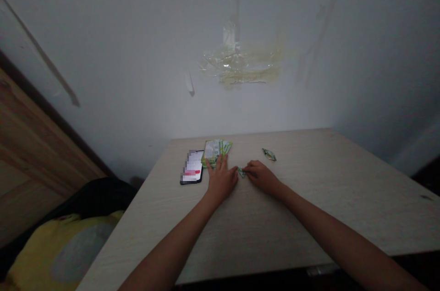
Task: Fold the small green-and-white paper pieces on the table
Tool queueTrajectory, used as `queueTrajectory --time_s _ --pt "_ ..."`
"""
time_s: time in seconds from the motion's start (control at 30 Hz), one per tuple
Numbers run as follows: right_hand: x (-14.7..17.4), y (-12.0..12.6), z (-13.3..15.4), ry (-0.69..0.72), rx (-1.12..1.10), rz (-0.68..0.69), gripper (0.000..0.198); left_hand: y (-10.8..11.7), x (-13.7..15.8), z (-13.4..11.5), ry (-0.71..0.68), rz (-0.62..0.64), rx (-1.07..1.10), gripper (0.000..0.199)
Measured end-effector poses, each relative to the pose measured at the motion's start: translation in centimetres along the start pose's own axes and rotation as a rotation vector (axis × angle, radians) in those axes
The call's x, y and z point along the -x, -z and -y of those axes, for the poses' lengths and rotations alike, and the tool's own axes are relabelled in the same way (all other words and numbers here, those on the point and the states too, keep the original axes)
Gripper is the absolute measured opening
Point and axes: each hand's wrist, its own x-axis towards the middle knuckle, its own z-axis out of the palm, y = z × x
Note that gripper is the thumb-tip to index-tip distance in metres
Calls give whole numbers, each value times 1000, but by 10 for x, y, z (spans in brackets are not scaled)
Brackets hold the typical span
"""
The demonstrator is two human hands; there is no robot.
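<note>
A small folded piece of green-and-white printed paper [241, 172] lies low over the table between my two hands. My right hand [263, 177] pinches its right end between thumb and fingers. My left hand [220, 182] has its fingers spread, their tips at the near edge of a stack of green-and-white printed papers [213, 149], while its thumb touches the left side of the folded piece. Another folded green paper piece [269, 154] rests on the table beyond my right hand.
A phone [193, 167] with a lit screen lies left of the stack on the pale wooden table [309, 181]. Behind the table rises a wall [154, 52] with peeling tape. A yellow plush item [41, 245] and wooden furniture [30, 153] stand at the left.
</note>
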Motion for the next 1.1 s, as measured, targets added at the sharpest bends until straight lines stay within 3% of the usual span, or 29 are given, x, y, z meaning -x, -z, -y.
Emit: queueTrajectory --time_s 0.3,0.9,1.1 --pt "0 -1 -1 -17 -2 2 26 -3 2 6 109 86 73 30" --pt "1 -5 -6 9 -3 -12 25 -4 2 5 54 31 13 31" --pt "1 -3 -4 11 3 -12 25 1 -1 3 -56 -7 -53 30"
